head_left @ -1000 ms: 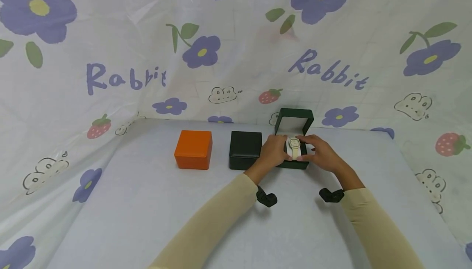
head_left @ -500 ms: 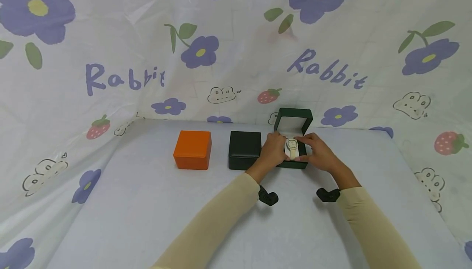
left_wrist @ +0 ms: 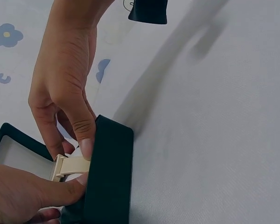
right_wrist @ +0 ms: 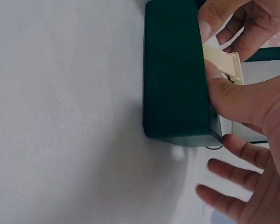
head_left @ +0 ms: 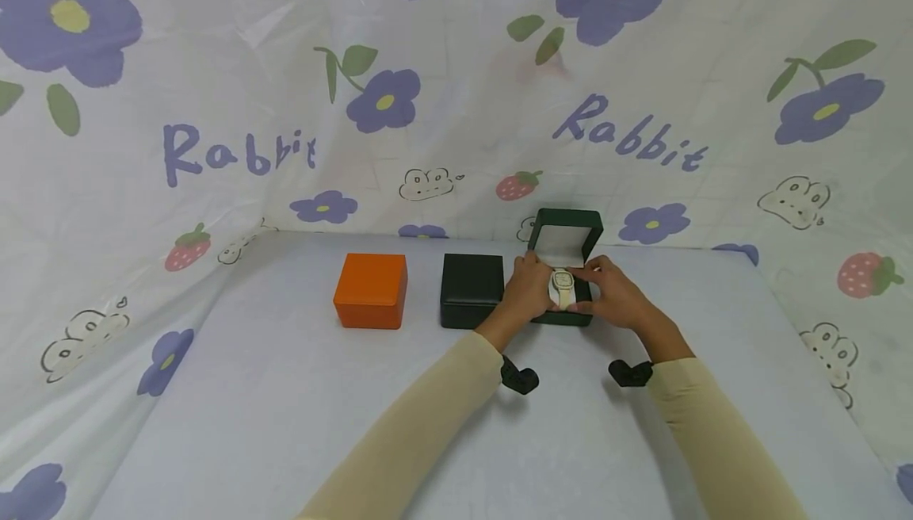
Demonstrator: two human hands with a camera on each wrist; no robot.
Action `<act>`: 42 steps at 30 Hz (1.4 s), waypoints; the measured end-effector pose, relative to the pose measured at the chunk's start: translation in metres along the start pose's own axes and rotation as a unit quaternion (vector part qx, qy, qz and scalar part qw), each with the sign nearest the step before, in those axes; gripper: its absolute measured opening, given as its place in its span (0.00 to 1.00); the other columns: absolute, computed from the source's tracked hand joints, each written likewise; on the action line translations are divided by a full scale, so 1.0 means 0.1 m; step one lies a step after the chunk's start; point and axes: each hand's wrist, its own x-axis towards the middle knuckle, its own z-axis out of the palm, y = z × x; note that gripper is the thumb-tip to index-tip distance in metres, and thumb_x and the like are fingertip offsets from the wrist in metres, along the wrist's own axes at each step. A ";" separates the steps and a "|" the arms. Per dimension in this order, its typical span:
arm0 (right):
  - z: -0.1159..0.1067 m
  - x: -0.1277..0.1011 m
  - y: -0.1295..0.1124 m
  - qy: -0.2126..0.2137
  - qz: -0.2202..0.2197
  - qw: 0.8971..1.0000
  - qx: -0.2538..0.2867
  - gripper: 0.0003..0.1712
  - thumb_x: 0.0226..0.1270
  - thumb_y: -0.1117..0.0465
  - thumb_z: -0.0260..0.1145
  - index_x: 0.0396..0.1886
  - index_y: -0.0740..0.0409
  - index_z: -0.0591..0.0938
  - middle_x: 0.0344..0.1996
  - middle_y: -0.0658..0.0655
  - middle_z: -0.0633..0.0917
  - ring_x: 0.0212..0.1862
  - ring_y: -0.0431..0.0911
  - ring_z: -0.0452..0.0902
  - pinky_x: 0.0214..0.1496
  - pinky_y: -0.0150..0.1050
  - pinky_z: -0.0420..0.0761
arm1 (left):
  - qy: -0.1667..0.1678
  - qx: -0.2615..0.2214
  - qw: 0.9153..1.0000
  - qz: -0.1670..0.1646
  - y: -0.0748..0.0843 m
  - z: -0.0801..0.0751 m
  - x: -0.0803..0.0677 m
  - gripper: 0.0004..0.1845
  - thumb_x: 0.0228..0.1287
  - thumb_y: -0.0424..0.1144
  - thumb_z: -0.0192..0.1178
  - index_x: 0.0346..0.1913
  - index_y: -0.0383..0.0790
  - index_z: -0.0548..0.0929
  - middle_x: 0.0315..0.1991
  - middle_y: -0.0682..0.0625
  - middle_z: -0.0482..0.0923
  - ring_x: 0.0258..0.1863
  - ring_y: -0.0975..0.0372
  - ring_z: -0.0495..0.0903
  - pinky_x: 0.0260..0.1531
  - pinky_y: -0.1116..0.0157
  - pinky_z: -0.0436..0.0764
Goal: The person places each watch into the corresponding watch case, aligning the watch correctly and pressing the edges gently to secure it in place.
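Note:
A cream-strapped watch sits face up on a white cushion in the dark green watch box, whose lid is raised. My left hand holds the cushion's left side between thumb and fingers. From the right, my right hand pinches the other side. In the left wrist view the thumbs flank the watch strap at the box's front wall. The right wrist view shows my right hand's other fingers spread beyond the box. Fingers hide part of the cushion.
A closed black box stands just left of the green one, partly behind the left hand. Farther left is a closed orange box. All rest on a white-covered table before a printed cloth backdrop.
The whole head view has shifted slightly left. Both hands stay at the watch and its cushion, with the fingers moving only a little.

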 end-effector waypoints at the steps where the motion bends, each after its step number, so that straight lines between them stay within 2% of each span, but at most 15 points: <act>1: -0.01 0.00 -0.01 0.001 0.000 1.000 -0.005 0.41 0.59 0.56 0.79 0.70 0.63 0.75 0.58 0.72 0.70 0.56 0.65 0.70 0.57 0.64 0.76 | -0.002 0.003 1.000 0.000 0.00 -0.01 0.00 0.27 0.48 0.46 0.82 0.52 0.41 0.88 0.55 0.45 0.72 0.54 0.56 0.69 0.45 0.67 0.81; 7: -0.04 0.00 -0.06 -0.005 -0.002 1.000 -0.030 0.41 0.61 0.54 0.77 0.70 0.65 0.74 0.57 0.71 0.70 0.53 0.63 0.71 0.52 0.60 0.78 | -0.013 0.018 1.000 -0.004 0.02 -0.06 0.02 0.28 0.50 0.47 0.81 0.54 0.40 0.87 0.56 0.44 0.71 0.54 0.56 0.68 0.44 0.67 0.82; 12: -0.05 -0.02 -0.08 -0.009 -0.002 1.000 -0.028 0.41 0.62 0.53 0.76 0.71 0.65 0.72 0.57 0.69 0.69 0.51 0.61 0.70 0.48 0.57 0.78 | -0.021 0.015 1.000 -0.003 0.02 -0.07 0.02 0.27 0.50 0.47 0.81 0.53 0.40 0.87 0.55 0.45 0.70 0.54 0.55 0.67 0.43 0.66 0.82; 20: -0.06 -0.08 -0.07 -0.005 -0.027 1.000 -0.004 0.41 0.67 0.55 0.73 0.73 0.68 0.69 0.60 0.74 0.66 0.55 0.65 0.70 0.56 0.64 0.75 | -0.012 0.009 1.000 0.003 0.01 -0.04 0.01 0.26 0.51 0.46 0.80 0.52 0.39 0.87 0.55 0.45 0.70 0.55 0.56 0.68 0.41 0.65 0.83; 25: -0.04 -0.10 -0.04 0.001 -0.036 0.999 0.005 0.41 0.67 0.55 0.72 0.74 0.68 0.68 0.61 0.74 0.66 0.56 0.65 0.70 0.56 0.64 0.74 | -0.007 -0.001 1.000 0.009 0.02 -0.03 -0.02 0.25 0.55 0.44 0.78 0.55 0.39 0.86 0.59 0.44 0.71 0.58 0.55 0.69 0.46 0.64 0.83; 28: -0.03 -0.10 -0.03 0.005 -0.039 0.999 0.009 0.42 0.67 0.55 0.73 0.74 0.68 0.67 0.61 0.75 0.66 0.58 0.67 0.69 0.58 0.65 0.74 | -0.009 -0.016 1.000 0.013 0.02 -0.04 -0.07 0.28 0.59 0.44 0.75 0.61 0.37 0.83 0.61 0.43 0.72 0.59 0.54 0.70 0.51 0.65 0.81; 32: 0.00 -0.13 -0.04 0.000 -0.034 0.999 0.008 0.42 0.67 0.55 0.73 0.75 0.67 0.67 0.61 0.75 0.67 0.61 0.68 0.69 0.62 0.66 0.72 | -0.012 -0.064 0.998 0.002 0.02 -0.02 -0.18 0.38 0.63 0.45 0.72 0.72 0.34 0.72 0.67 0.41 0.70 0.64 0.52 0.69 0.59 0.64 0.77; 35: 0.01 -0.15 -0.05 -0.001 -0.034 0.999 0.004 0.43 0.67 0.55 0.73 0.75 0.68 0.67 0.61 0.75 0.68 0.62 0.68 0.69 0.63 0.67 0.72 | 0.006 -0.121 0.993 -0.014 0.00 0.05 -0.24 0.44 0.64 0.45 0.71 0.77 0.33 0.63 0.73 0.37 0.63 0.72 0.49 0.64 0.66 0.60 0.74; 39: -0.05 -0.15 -0.07 0.003 -0.042 0.999 -0.006 0.42 0.66 0.55 0.73 0.73 0.70 0.67 0.61 0.77 0.71 0.62 0.70 0.69 0.63 0.67 0.71 | 0.043 -0.197 0.979 -0.013 -0.04 0.17 -0.27 0.47 0.66 0.43 0.70 0.79 0.29 0.54 0.77 0.33 0.54 0.77 0.47 0.56 0.72 0.56 0.67; 42: -0.12 -0.15 -0.10 0.004 -0.046 0.999 -0.012 0.41 0.68 0.56 0.72 0.72 0.72 0.68 0.63 0.77 0.72 0.65 0.71 0.68 0.66 0.67 0.69 | 0.057 -0.247 0.967 -0.012 -0.08 0.26 -0.29 0.48 0.68 0.41 0.68 0.78 0.26 0.51 0.78 0.31 0.49 0.78 0.47 0.53 0.74 0.56 0.63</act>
